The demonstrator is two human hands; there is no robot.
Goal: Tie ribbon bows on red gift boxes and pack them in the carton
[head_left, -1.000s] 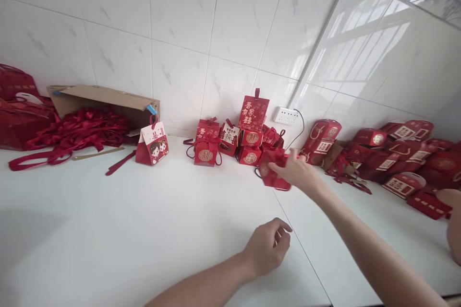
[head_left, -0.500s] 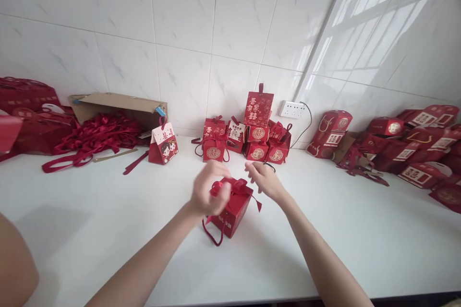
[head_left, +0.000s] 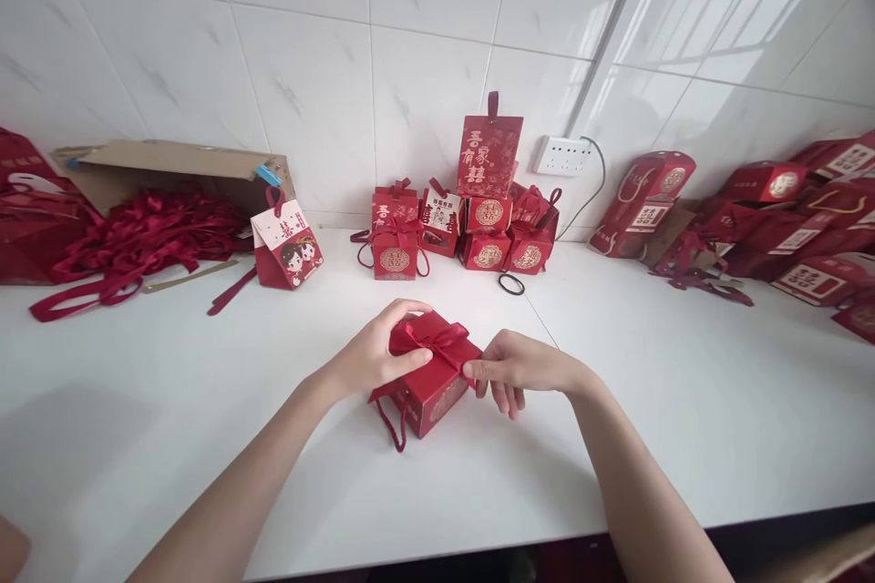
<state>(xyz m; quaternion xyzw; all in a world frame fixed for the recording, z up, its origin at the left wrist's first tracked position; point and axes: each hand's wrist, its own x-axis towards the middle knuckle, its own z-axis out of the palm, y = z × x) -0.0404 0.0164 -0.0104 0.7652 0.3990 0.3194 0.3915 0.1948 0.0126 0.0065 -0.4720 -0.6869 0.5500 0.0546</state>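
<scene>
A red gift box (head_left: 427, 387) with gold print sits on the white table in front of me, tied on top with a red ribbon bow (head_left: 437, 342). My left hand (head_left: 383, 348) grips the box from its left, thumb on the lid and fingers along the far side. At the right edge of the lid, my right hand (head_left: 512, 369) pinches a tail of the ribbon between thumb and forefinger, its other fingers hanging curled. From the box's near left side droops a dark red cord handle (head_left: 396, 433).
Finished-looking red boxes (head_left: 488, 250) stand stacked by the wall, near a black hair tie (head_left: 511, 283). A cardboard carton (head_left: 178, 155) holds loose red ribbons (head_left: 164, 228); a pink-topped box (head_left: 287, 246) stands beside it. More red boxes (head_left: 813, 278) pile up at right.
Both hands have come down from above the box. The left now grips the box and the right has pinched a ribbon tail. The view has shifted.
</scene>
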